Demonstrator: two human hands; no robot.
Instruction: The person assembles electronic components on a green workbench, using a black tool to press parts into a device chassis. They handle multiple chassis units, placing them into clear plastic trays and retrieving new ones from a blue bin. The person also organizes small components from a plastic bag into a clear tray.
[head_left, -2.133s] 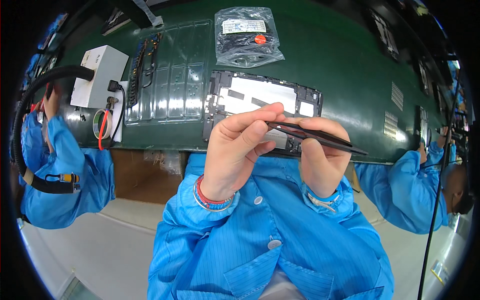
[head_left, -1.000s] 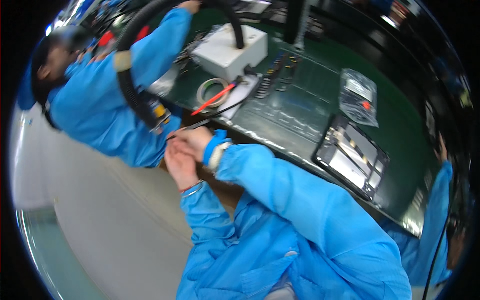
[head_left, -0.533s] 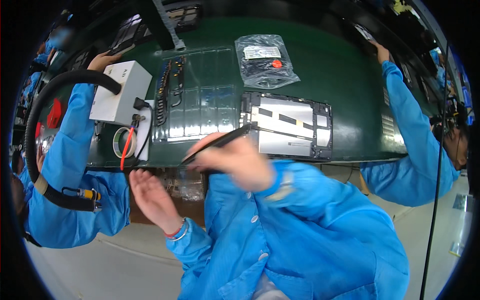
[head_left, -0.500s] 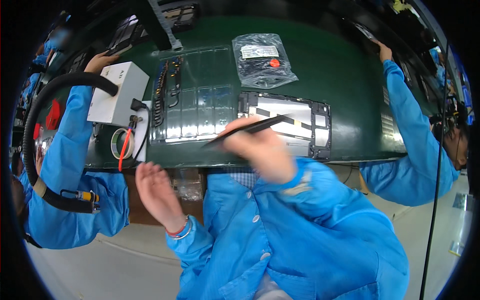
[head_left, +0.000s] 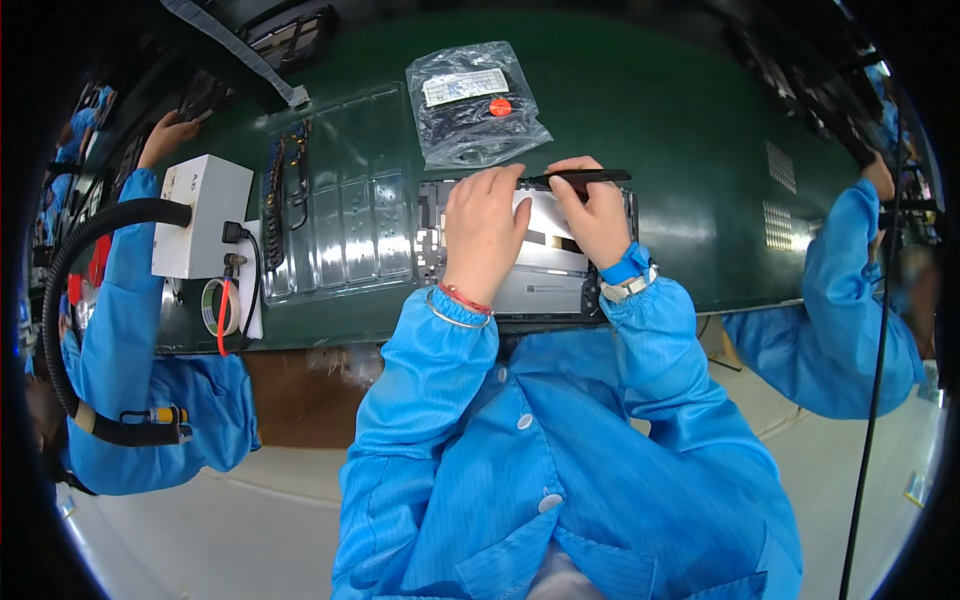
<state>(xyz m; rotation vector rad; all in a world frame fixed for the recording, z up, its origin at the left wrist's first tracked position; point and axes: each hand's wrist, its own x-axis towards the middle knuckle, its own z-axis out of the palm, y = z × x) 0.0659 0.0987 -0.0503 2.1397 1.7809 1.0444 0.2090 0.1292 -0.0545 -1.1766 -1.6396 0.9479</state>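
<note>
An opened tablet, with a black frame and a large silver inner part, lies on the green table in front of me. My left hand rests over its left half, fingers stretched towards the far edge and holding nothing. My right hand grips black tweezers over the far right part of the tablet. Their narrow end points left, close to the left fingertips. Both hands hide parts of the tablet, and the exact contact of the tip cannot be seen.
Left of the tablet lies a clear plastic tray with dark flex strips. A bagged part is behind. Farther left stand a white box with a black hose and a tape roll. Co-workers sit on both sides.
My left hand has come up from the table's front edge onto the tablet. My right hand has carried the tweezers to the tablet's far edge. The view has shifted slightly.
</note>
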